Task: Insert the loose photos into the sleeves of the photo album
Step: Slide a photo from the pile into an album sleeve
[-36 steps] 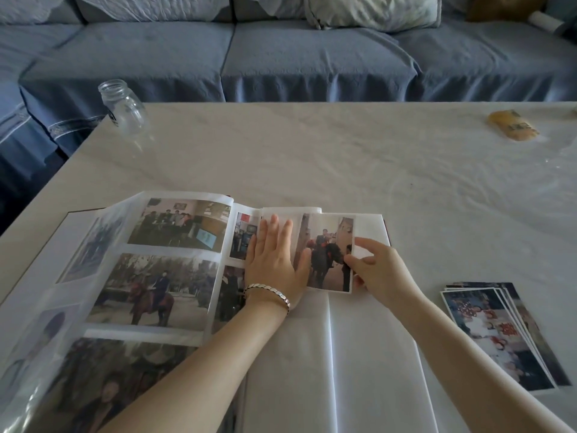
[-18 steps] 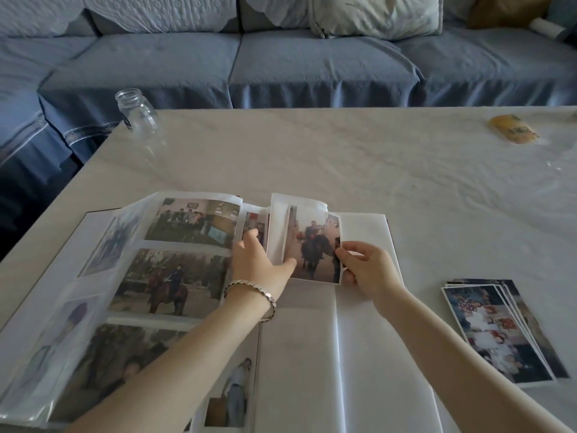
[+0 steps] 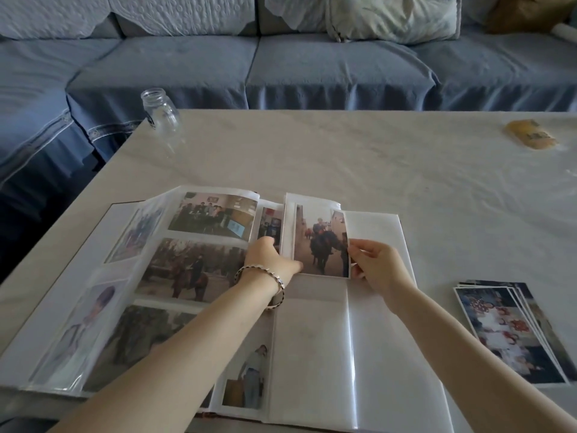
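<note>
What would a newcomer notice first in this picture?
An open photo album lies in front, and both hands meet at its middle: the left hand grips a sleeve while the right hand pinches a horse-rider photo partly inside it. A stack of loose photos lies right of the album.

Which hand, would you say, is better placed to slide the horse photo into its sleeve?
Probably the right hand: it pinches the photo by its free edge; the left hand grips the sleeve.

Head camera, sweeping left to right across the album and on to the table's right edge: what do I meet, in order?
From the left: filled album pages → left hand gripping the sleeve → horse-rider photo → right hand pinching it → stack of loose photos.
</note>
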Tool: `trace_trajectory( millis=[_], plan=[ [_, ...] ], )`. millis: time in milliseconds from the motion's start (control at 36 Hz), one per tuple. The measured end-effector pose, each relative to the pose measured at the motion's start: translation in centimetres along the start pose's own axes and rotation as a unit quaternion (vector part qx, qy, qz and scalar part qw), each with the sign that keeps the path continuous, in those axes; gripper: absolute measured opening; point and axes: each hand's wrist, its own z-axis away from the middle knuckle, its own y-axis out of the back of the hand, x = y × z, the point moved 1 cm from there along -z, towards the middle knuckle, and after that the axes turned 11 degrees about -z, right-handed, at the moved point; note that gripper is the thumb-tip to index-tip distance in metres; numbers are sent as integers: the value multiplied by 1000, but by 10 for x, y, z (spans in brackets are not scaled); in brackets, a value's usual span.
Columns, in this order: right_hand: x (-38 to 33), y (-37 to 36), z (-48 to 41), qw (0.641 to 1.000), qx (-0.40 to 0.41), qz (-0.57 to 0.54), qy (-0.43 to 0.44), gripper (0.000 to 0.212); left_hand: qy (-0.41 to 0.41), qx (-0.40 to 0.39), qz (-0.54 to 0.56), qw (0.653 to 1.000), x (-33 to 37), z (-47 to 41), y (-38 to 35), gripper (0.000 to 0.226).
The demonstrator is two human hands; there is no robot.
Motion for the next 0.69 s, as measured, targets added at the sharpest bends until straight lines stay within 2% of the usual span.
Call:
trace_trajectory(
  millis=[111, 139, 194, 250, 306, 389, 472, 583, 694],
  plan=[
    [0, -1, 4, 1000, 0, 16, 15, 21, 11, -4, -5, 1000, 1, 1, 4, 68],
    [-1, -2, 6, 999, 1, 23, 22, 22, 12, -9, 2, 1000, 0, 0, 5, 56],
    [-3, -4, 6, 998, 2, 47, 37, 24, 7, -10, 17, 1000, -1, -1, 7, 18],
    [-5, -5, 6, 996, 1, 79, 50, 26, -15, -14, 33, 999, -2, -1, 7, 16],
    [-6, -6, 6, 993, 1, 100, 59, 28, -45, -14, 28, 998, -4, 0, 6, 44],
    [-6, -4, 6, 994, 9, 91, 63, 26, -82, -15, 15, 996, -7, 5, 6, 53],
    [-9, -4, 3, 999, 18, 19, 21, 18, -74, -30, 22, 997, -12, 7, 2, 68],
    [-16, -5, -3, 998, 30, -47, -36, 22, -73, -23, 23, 997, -17, 7, -3, 72],
    [-22, -6, -7, 998, 37, -10, -59, 23, -73, -20, 24, 997, -20, 5, -5, 71]
  ],
)
